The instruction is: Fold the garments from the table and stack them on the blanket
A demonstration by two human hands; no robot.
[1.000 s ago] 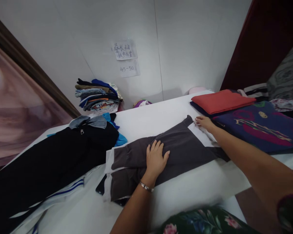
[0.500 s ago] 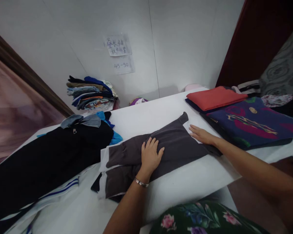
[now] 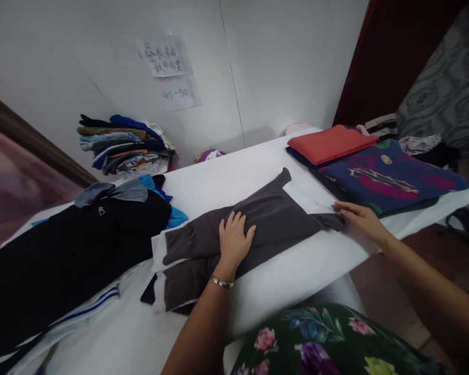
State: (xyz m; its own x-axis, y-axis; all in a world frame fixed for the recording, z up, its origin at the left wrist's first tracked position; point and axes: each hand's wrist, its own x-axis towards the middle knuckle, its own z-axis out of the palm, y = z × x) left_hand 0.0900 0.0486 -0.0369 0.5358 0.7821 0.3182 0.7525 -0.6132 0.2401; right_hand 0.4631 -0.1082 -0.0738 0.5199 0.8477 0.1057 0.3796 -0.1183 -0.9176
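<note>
Grey garment (image 3: 273, 219) mid-frame on white desk (image 3: 211, 187), partly hidden under left hand (image 3: 235, 242): palm down, grip wide, clasping nothing. Right hand (image 3: 361, 221), right of centre, at garment's right tip; pinching or merely touching, hard to say. Dark object (image 3: 149, 292), lower left, mostly covered by garment. Black garment (image 3: 82, 250) cut off at left edge.

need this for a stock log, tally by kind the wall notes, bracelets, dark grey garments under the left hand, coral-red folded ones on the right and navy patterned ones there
Handwritten paper notes: 2
Bracelet: 1
Dark grey garment: 1
Folded coral-red garment: 1
Navy patterned garment: 1
Total: 6
</note>
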